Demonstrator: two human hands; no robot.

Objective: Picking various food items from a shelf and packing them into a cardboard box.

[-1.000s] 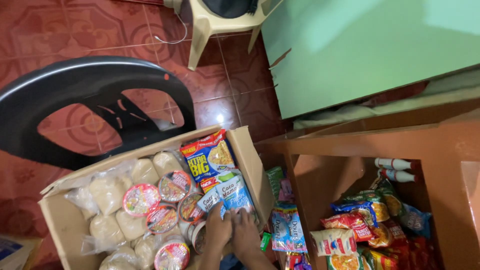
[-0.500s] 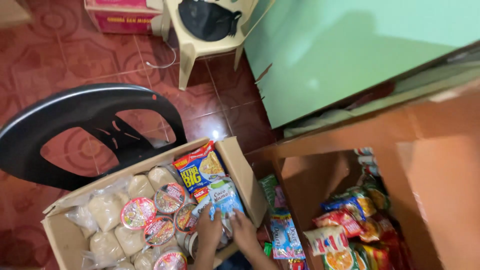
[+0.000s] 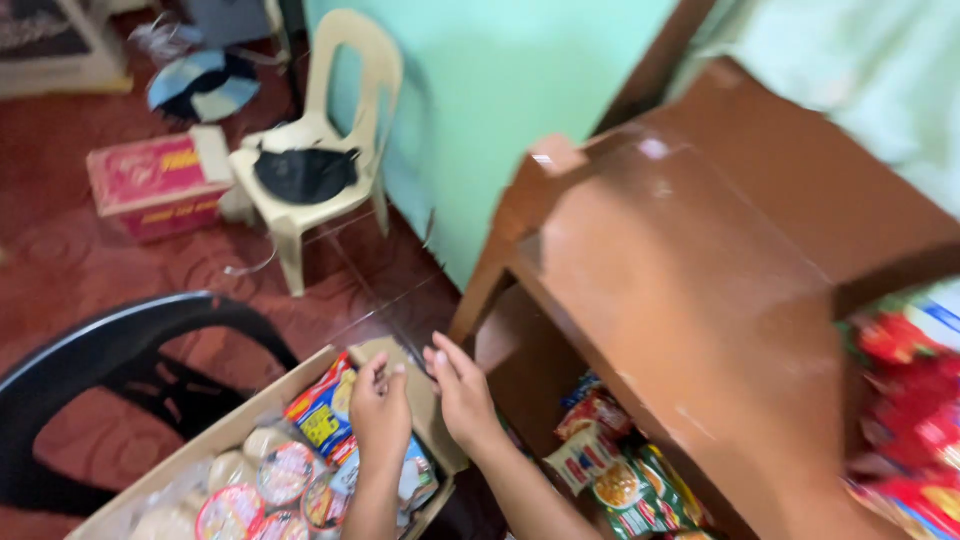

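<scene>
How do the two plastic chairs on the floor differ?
The cream chair is pale and stands whole in view by the green wall, a dark object on its seat. The black chair is dark, nearer, partly hidden behind the cardboard box. Both stand on the red tiled floor.

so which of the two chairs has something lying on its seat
The cream plastic chair by the green wall, with a dark object on its seat. The black chair beside the cardboard box shows only its backrest.
</scene>
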